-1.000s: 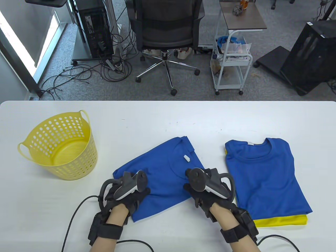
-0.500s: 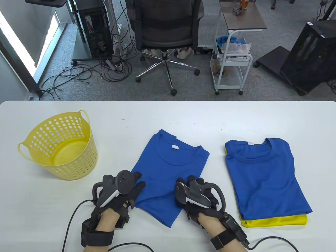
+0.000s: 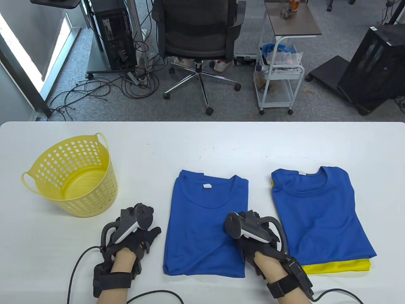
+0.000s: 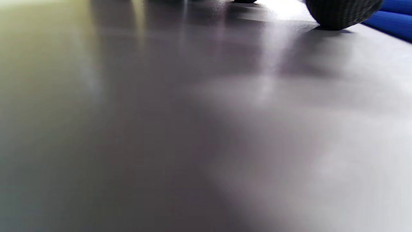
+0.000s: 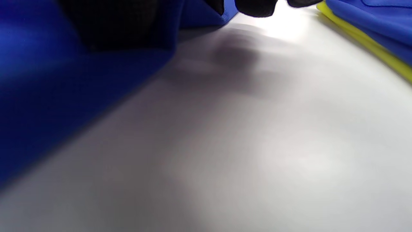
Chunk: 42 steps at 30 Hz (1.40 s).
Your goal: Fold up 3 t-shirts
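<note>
A folded blue t-shirt (image 3: 205, 221) lies flat at the table's middle front, collar away from me. My left hand (image 3: 146, 236) rests flat on the table just left of it, fingers spread, holding nothing; one fingertip (image 4: 341, 13) shows beside the blue edge (image 4: 396, 16). My right hand (image 3: 246, 246) rests on the shirt's lower right edge, its fingers mostly hidden under the tracker. In the right wrist view, fingertips (image 5: 257, 6) touch the table beside the blue cloth (image 5: 64, 96). To the right lies a folded blue shirt (image 3: 319, 215) on a folded yellow shirt (image 3: 335, 267).
A yellow perforated basket (image 3: 41, 186) stands at the table's left, with nothing visible inside. Glove cables trail off the front edge. Beyond the table are an office chair (image 3: 199, 34) and a white cart (image 3: 280, 79).
Both hands turned the middle blue shirt clockwise until it lay square to the table edge. The left hand slid off its left side onto the table. The right hand stayed at its right edge.
</note>
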Tool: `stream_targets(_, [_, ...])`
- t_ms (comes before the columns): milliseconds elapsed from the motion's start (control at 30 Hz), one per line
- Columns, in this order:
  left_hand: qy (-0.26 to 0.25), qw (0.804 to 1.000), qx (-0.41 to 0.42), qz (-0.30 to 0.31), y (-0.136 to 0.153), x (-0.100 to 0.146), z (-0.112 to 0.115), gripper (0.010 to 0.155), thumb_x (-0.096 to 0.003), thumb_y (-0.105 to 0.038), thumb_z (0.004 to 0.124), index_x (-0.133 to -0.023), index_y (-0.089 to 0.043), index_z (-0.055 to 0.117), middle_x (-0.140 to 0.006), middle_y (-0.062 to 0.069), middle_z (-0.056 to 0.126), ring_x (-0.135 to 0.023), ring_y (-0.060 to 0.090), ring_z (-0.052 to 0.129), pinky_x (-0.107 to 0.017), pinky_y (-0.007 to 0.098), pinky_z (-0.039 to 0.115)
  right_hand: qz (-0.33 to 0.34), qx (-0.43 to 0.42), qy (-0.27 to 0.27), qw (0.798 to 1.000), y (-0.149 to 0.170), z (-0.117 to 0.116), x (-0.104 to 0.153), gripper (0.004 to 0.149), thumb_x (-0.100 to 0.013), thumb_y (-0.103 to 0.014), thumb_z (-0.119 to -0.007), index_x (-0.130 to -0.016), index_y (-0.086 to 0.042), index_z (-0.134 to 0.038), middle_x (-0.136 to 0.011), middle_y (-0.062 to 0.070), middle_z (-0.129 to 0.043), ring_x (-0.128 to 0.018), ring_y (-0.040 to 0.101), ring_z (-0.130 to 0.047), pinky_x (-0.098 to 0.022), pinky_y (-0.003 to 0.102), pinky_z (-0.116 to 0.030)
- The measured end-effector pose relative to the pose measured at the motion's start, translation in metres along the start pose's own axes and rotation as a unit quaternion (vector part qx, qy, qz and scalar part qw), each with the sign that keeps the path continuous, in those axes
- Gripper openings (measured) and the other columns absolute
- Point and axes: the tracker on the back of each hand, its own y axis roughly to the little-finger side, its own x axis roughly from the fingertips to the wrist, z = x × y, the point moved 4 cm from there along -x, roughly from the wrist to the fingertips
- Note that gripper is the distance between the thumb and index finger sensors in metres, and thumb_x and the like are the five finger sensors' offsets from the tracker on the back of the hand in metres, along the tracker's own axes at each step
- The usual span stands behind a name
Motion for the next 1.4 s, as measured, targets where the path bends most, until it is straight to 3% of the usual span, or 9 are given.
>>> stream_targets(300, [-0.008, 1.000, 0.010, 0.002, -0.001, -0.001, 0.000, 0.078, -0.0419, -0.066, 0.063, -0.107, -0.035, 0.033, -0.116, 0.005, 0.026, -0.107, 0.036, 0.030, -0.079, 0.062, 0.038, 0.023, 0.005, -0.025, 0.999, 0.004, 0.000, 0.003, 0.061, -0.037, -0.023, -0.087, -0.088, -0.043, -0.060, -0.109, 0.010, -0.047, -0.098, 0.052, -0.044, -0.067, 0.067, -0.043])
stream_targets(400, [-0.042, 0.999, 0.029, 0.002, -0.003, 0.000, -0.009, 0.073, -0.0418, -0.064, 0.064, -0.106, -0.034, 0.045, -0.114, 0.006, 0.039, -0.106, 0.037, 0.041, -0.078, 0.059, 0.047, 0.008, -0.058, 0.041, 0.997, 0.018, 0.026, 0.009, 0.059, -0.038, -0.038, -0.084, -0.093, -0.036, -0.063, -0.106, 0.013, -0.057, -0.096, 0.049, -0.052, -0.067, 0.065, -0.046])
stream_targets(467, [-0.057, 0.997, 0.050, 0.007, -0.007, 0.001, -0.012, 0.070, -0.0412, -0.065, 0.062, -0.104, -0.033, 0.054, -0.112, 0.004, 0.048, -0.105, 0.033, 0.047, -0.077, 0.058, 0.051, -0.018, -0.107, 0.099, 0.989, 0.033, 0.042, 0.013, 0.058, -0.039, -0.041, -0.082, -0.094, -0.031, -0.065, -0.099, 0.012, -0.067, -0.093, 0.047, -0.060, -0.066, 0.064, -0.048])
stream_targets(533, [-0.056, 0.995, 0.076, 0.016, -0.015, 0.000, -0.014, 0.070, -0.0390, -0.070, 0.056, -0.100, -0.035, 0.062, -0.111, 0.002, 0.053, -0.104, 0.033, 0.049, -0.077, 0.058, 0.051, -0.055, -0.129, 0.115, 0.983, 0.050, 0.046, 0.013, 0.058, -0.040, -0.043, -0.080, -0.094, -0.027, -0.067, -0.095, 0.012, -0.071, -0.091, 0.046, -0.062, -0.066, 0.065, -0.048])
stream_targets(667, [-0.045, 0.992, 0.116, 0.011, -0.035, -0.006, -0.020, 0.070, -0.0385, -0.070, 0.059, -0.094, -0.031, 0.074, -0.109, 0.002, 0.060, -0.103, 0.034, 0.051, -0.077, 0.058, 0.052, -0.119, -0.118, 0.098, 0.981, 0.069, 0.036, -0.006, 0.057, -0.041, -0.046, -0.078, -0.092, -0.021, -0.072, -0.092, 0.013, -0.073, -0.089, 0.046, -0.063, -0.066, 0.065, -0.048])
stream_targets(867, [-0.047, 0.996, 0.056, -0.047, -0.068, -0.023, -0.030, 0.073, -0.0376, -0.066, 0.071, -0.092, -0.018, 0.073, -0.103, 0.009, 0.063, -0.098, 0.035, 0.059, -0.073, 0.055, 0.062, -0.163, -0.114, 0.041, 0.979, 0.068, 0.019, -0.046, 0.064, -0.039, -0.052, -0.074, -0.092, -0.016, -0.071, -0.095, 0.014, -0.067, -0.090, 0.047, -0.061, -0.067, 0.065, -0.047])
stream_targets(1033, [-0.095, 0.992, 0.033, -0.072, -0.087, -0.035, -0.033, 0.072, -0.0361, -0.061, 0.077, -0.091, -0.014, 0.074, -0.100, 0.010, 0.065, -0.096, 0.035, 0.063, -0.071, 0.055, 0.064, -0.177, -0.147, 0.041, 0.972, 0.058, 0.026, -0.070, 0.063, -0.037, -0.051, -0.079, -0.088, -0.015, -0.074, -0.095, 0.015, -0.066, -0.091, 0.048, -0.059, -0.067, 0.066, -0.047])
stream_targets(1100, [-0.073, 0.994, 0.040, -0.075, -0.089, -0.036, -0.033, 0.069, -0.0377, -0.057, 0.077, -0.091, -0.014, 0.073, -0.101, 0.010, 0.064, -0.097, 0.035, 0.061, -0.072, 0.056, 0.063, -0.188, -0.126, 0.038, 0.973, 0.054, 0.027, -0.077, 0.059, -0.038, -0.045, -0.084, -0.086, -0.014, -0.073, -0.093, 0.016, -0.066, -0.089, 0.049, -0.058, -0.067, 0.066, -0.046])
stream_targets(1400, [-0.094, 0.993, 0.058, -0.050, -0.091, -0.037, -0.035, 0.049, -0.0394, -0.047, 0.081, -0.078, -0.018, 0.086, -0.095, 0.001, 0.073, -0.096, 0.026, 0.067, -0.071, 0.051, 0.067, -0.153, -0.085, 0.042, 0.984, 0.030, 0.024, -0.082, 0.044, -0.042, -0.031, -0.075, -0.083, -0.016, -0.070, -0.093, 0.015, -0.062, -0.089, 0.048, -0.056, -0.067, 0.064, -0.048])
